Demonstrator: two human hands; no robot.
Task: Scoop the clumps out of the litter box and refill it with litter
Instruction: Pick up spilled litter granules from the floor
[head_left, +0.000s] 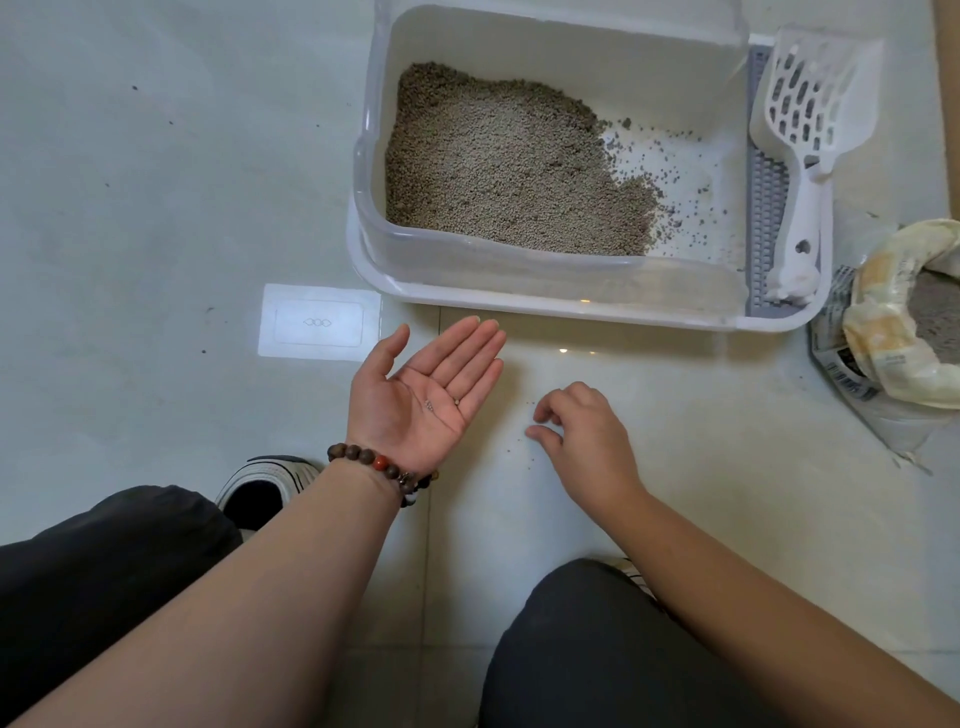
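Left hand (426, 395) lies palm up just above the pale tiled floor (156, 208), fingers straight and together, w/ a few grey litter grains (441, 404) resting on the palm; we see a brown bead bracelet (384, 467) w/ one red bead at its wrist. Right hand (582, 436) hangs palm down just beside it, fingers curled loosely toward the floor, thumb and forefinger close together; whether a grain sits between them we cannot tell. Tiny dark specks dot the tile under that hand.

Beyond both hands stands the white rectangular plastic litter box (519, 296). Its grey granular litter (498, 166) is heaped toward the box's left side, leaving the bottom bare near the right side, w/ stray grains there. On the grey ridged strip (763, 208) along the box's right edge lies a white slotted plastic scoop (805, 119), handle toward us.

Near the box's right front corner sits an open yellow-and-white litter bag (883, 332), grey litter visible inside.
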